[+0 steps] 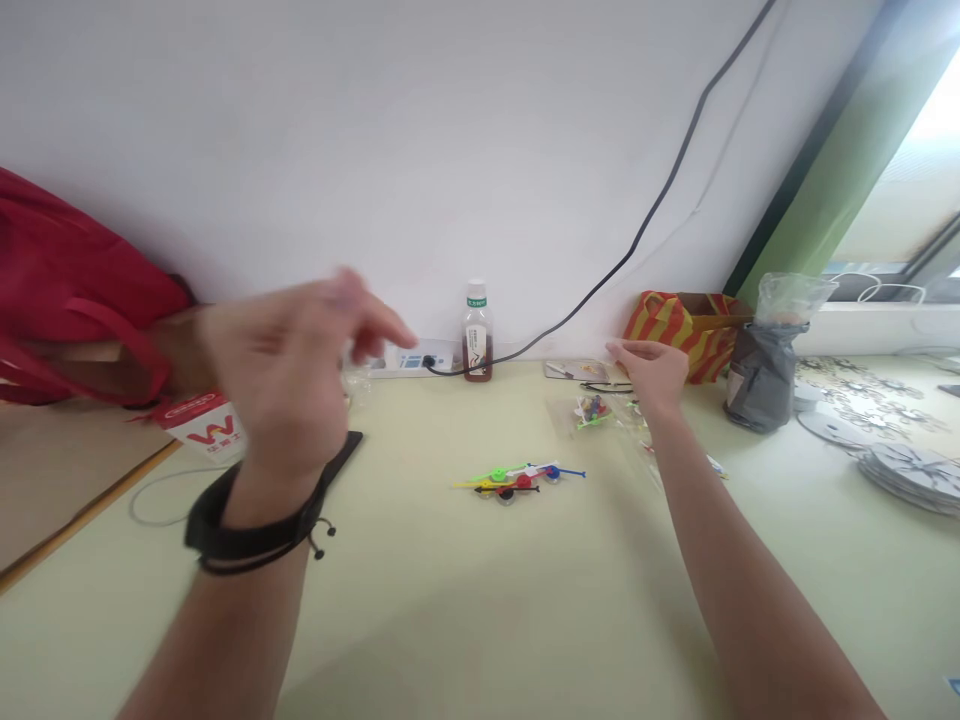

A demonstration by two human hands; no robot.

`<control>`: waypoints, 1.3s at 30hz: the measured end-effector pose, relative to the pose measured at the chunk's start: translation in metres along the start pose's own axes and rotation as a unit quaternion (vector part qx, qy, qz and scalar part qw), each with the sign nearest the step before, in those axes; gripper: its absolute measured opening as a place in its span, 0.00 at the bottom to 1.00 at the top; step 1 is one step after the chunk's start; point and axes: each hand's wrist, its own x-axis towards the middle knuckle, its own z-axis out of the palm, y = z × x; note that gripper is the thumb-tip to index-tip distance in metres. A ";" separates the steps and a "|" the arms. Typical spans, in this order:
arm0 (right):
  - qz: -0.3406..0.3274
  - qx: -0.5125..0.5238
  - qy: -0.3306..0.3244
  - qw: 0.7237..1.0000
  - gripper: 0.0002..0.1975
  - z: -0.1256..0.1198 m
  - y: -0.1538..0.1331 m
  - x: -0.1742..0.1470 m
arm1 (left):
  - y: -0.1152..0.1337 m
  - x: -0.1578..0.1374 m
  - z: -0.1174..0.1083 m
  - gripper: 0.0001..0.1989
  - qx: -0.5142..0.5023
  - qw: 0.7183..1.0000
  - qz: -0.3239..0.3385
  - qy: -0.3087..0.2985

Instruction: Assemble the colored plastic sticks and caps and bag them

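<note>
My left hand [292, 350] is raised over the left side of the table, smeared by motion; its fingers look bent, and I cannot tell if they hold anything. My right hand [652, 372] is near the back of the table with thumb and fingers pinched together; whatever is between them is hidden or too small to name. A small clear bag of coloured plastic pieces [591, 411] lies just left of my right wrist, and more bagged pieces are partly covered by that forearm. At mid-table lies a cluster of coloured plastic arrow spinners [517, 480] with round bases.
A bottle [478, 335] stands against the wall beside a power strip [412, 360] and black cable [637, 235]. On the right are a striped paper bag [679, 330], a grey bag [761, 380] and stacked discs [911, 475]. A red-white box [206, 425] and red bag [75, 260] sit left.
</note>
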 end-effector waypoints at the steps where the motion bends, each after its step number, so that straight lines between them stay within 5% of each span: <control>1: -0.001 0.020 0.009 1.000 0.17 -0.004 -0.006 0.001 | -0.005 -0.001 0.005 0.19 0.019 0.999 -0.004 -0.026; 3: -0.009 0.043 -0.017 0.999 0.13 -0.013 -0.021 0.001 | -0.019 -0.003 0.016 0.16 0.064 0.992 -0.028 -0.102; 7: -0.047 0.121 -0.209 0.969 0.16 -0.030 -0.059 -0.010 | -0.049 -0.010 0.030 0.14 0.121 0.970 -0.080 -0.195; 12: -0.085 0.162 -0.422 0.888 0.22 -0.040 -0.102 -0.045 | -0.069 -0.027 0.044 0.28 0.046 0.942 -0.160 -0.291; 15: -0.086 0.145 -0.487 0.857 0.21 -0.032 -0.118 -0.066 | -0.071 -0.038 0.057 0.30 -0.034 0.914 -0.220 -0.339; 18: -0.090 0.139 -0.512 0.843 0.19 -0.022 -0.123 -0.079 | -0.072 -0.045 0.065 0.19 -0.093 0.889 -0.252 -0.371; 21: -0.084 0.123 -0.495 0.856 0.19 -0.017 -0.121 -0.081 | -0.076 -0.045 0.063 0.16 -0.103 0.892 -0.270 -0.347; 25: -0.057 0.159 -0.448 0.878 0.23 -0.015 -0.111 -0.075 | -0.087 -0.042 0.059 0.17 -0.108 0.915 -0.291 -0.260; 29: -0.007 0.142 -0.564 0.814 0.33 -0.011 -0.094 -0.071 | -0.102 -0.039 0.056 0.18 -0.137 0.934 -0.309 -0.112; 31: 0.008 0.133 -0.565 0.814 0.31 -0.007 -0.087 -0.068 | -0.110 -0.037 0.050 0.16 -0.150 0.932 -0.323 -0.070; 35: 0.019 0.154 -0.476 0.866 0.19 -0.002 -0.081 -0.062 | -0.116 -0.034 0.034 0.16 -0.191 0.901 -0.355 -0.157; 39: 0.018 0.160 -0.475 0.865 0.18 -0.001 -0.084 -0.062 | -0.113 -0.038 0.032 0.29 -0.139 0.889 -0.335 -0.281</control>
